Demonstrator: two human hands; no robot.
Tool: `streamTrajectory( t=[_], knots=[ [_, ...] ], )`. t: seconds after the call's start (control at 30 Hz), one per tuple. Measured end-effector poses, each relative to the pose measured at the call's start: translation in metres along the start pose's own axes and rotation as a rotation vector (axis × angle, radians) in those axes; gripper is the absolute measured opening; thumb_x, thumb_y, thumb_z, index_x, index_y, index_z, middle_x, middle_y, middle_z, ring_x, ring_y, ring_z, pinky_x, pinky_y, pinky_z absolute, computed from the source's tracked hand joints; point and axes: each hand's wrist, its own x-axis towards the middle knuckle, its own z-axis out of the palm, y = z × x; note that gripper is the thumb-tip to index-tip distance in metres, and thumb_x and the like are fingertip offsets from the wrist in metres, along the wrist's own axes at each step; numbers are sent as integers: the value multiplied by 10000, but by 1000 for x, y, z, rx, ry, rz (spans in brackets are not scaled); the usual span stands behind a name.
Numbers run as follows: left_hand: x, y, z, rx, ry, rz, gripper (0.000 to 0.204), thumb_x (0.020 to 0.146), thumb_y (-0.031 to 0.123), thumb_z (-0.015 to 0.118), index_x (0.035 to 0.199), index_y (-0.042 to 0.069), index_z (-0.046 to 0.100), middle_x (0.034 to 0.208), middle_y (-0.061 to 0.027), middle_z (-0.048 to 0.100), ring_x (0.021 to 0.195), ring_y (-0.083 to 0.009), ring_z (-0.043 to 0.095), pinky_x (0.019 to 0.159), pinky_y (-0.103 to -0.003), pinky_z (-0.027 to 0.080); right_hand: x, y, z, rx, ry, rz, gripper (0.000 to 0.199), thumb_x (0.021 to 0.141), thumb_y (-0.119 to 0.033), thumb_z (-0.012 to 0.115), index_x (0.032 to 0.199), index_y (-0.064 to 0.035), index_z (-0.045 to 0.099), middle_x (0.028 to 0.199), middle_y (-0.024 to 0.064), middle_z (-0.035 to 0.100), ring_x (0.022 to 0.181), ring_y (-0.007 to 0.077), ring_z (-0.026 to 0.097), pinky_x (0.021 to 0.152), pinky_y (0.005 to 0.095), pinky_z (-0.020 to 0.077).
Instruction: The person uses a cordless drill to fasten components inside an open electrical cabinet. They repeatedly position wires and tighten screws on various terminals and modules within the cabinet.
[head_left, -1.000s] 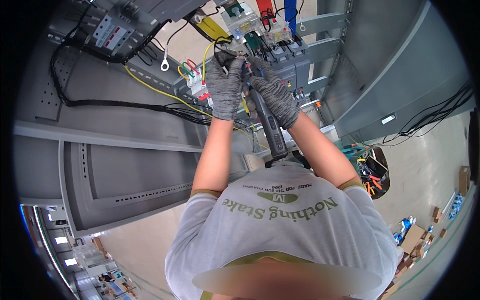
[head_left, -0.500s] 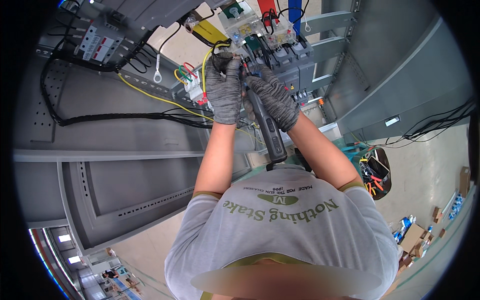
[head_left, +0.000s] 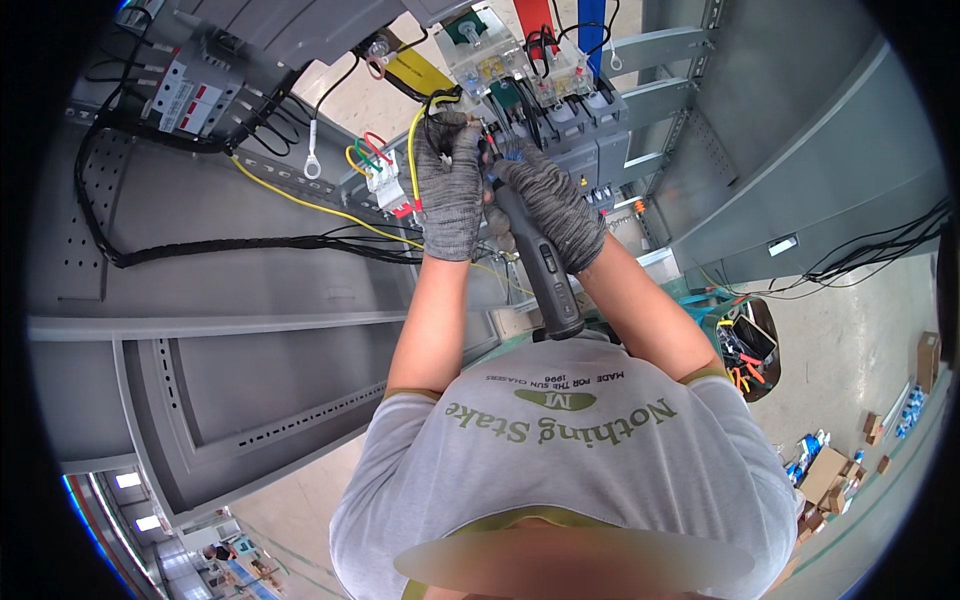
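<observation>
My right hand (head_left: pixel 556 207), in a grey knitted glove, is wrapped round a dark grey pen-shaped electric screwdriver (head_left: pixel 543 268). The tool slants up and to the left, its thin bit reaching toward my left fingertips. My left hand (head_left: pixel 450 200), gloved alike, has its fingers bent together beside the bit. What they pinch is hidden, though a black wire loops over them. A yellow wire (head_left: pixel 413 150) runs along the left hand's outer side. Just beyond both hands sits a grey circuit breaker (head_left: pixel 583 125) with clear terminal covers (head_left: pixel 482 58).
Yellow (head_left: pixel 418 72), red and blue busbars stand behind the breaker. Left are a small terminal block (head_left: pixel 384 182), a hanging ring-lug wire (head_left: pixel 313 150) and a black wire bundle (head_left: pixel 220 240). Grey cabinet panels (head_left: pixel 800 180) flank me. A tool bin (head_left: pixel 750 345) stands right, cardboard boxes (head_left: pixel 825 475) farther off.
Both hands and the screwdriver sit slightly lower in view, and the tool's rear end has dipped a little toward me. Grips look the same.
</observation>
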Motion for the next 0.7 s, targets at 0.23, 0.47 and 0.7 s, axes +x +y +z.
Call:
streamTrajectory(
  t=[0.23,0.47,0.7],
  knots=[
    [11,-11,-3,183,-22,154,156,846,29,684,988,29,618,883,-48,675,801,-112,635,756,-251,502,0,-17,-14,402,-265,190,217,957,-233,526,1109,-80,503,832,50,569,594,135,580,432,253,488],
    [13,-24,-12,216,-25,178,190,845,45,697,1011,25,607,903,-57,676,791,-107,630,708,-245,506,-3,-12,-1,134,-90,96,204,933,-192,563,1110,-110,503,785,60,581,531,162,571,420,302,487],
    [-60,-7,-31,-248,-112,-235,235,932,205,623,1102,52,572,1013,-75,648,845,-129,641,733,-265,521,1,-9,0,33,-50,27,208,933,-165,559,1120,-101,495,804,72,579,544,178,572,428,320,490]
  ],
)
